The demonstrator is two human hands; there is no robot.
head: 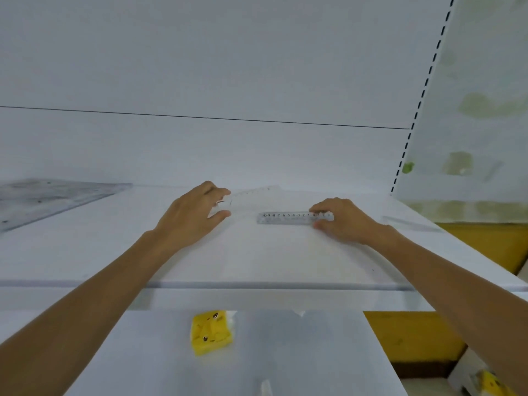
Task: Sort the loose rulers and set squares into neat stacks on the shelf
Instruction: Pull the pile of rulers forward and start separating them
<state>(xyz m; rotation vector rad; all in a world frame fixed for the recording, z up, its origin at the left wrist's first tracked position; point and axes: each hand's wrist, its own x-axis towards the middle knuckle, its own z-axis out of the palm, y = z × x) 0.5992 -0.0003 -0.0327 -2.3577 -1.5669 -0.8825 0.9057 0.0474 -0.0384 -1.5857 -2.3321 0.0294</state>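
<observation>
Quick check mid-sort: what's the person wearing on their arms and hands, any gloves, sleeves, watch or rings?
Nothing worn shows. The left hand and right hand are bare: no gloves, no rings visible. The left forearm and right forearm are bare to the picture's edge: no sleeves, watch or bracelet.

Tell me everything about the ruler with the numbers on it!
The ruler is a see-through, greyish plastic strip with dark numbers, from 10 at its left down to 0 near its right. It lies flat on the white shelf, running left to right. The right hand pinches its right end across both long edges and hides that end.
</observation>
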